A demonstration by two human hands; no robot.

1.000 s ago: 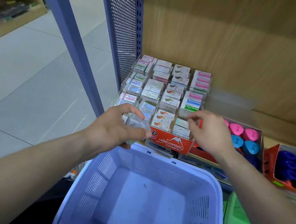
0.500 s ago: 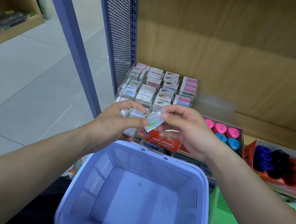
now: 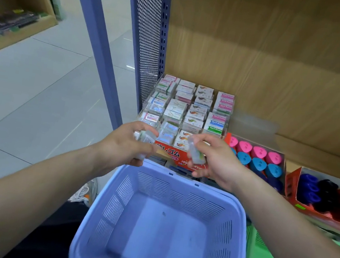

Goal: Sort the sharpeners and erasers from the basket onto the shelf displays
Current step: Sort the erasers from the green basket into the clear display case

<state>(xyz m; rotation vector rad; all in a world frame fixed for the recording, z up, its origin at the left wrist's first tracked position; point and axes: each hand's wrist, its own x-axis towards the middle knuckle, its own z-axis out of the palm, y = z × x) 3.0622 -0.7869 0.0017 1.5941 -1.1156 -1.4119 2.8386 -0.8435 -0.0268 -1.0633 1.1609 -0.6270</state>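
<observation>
Our hands, which met half a second ago, have drawn apart. The right hand (image 3: 219, 160) now pinches a single wrapped eraser (image 3: 196, 155) taken from the bunch of erasers (image 3: 146, 138) that our left hand (image 3: 127, 144) holds, so both grips are clamped. Both hover over the basket (image 3: 182, 176) at its far rim, by the front edge of the shelf (image 3: 314, 159) before the eraser display (image 3: 189, 112). The basket looks all but empty, so we judge sorting nearly done.

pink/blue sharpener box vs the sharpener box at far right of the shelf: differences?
Colours: the pink/blue sharpener box holds a pink row behind light blue ones; the far-right sharpener box holds dark blue, black and red ones.
Place: the pink/blue sharpener box sits next to the erasers; the far-right sharpener box runs past the frame edge.
Shared: both are open, red-edged, on one shelf.
</observation>
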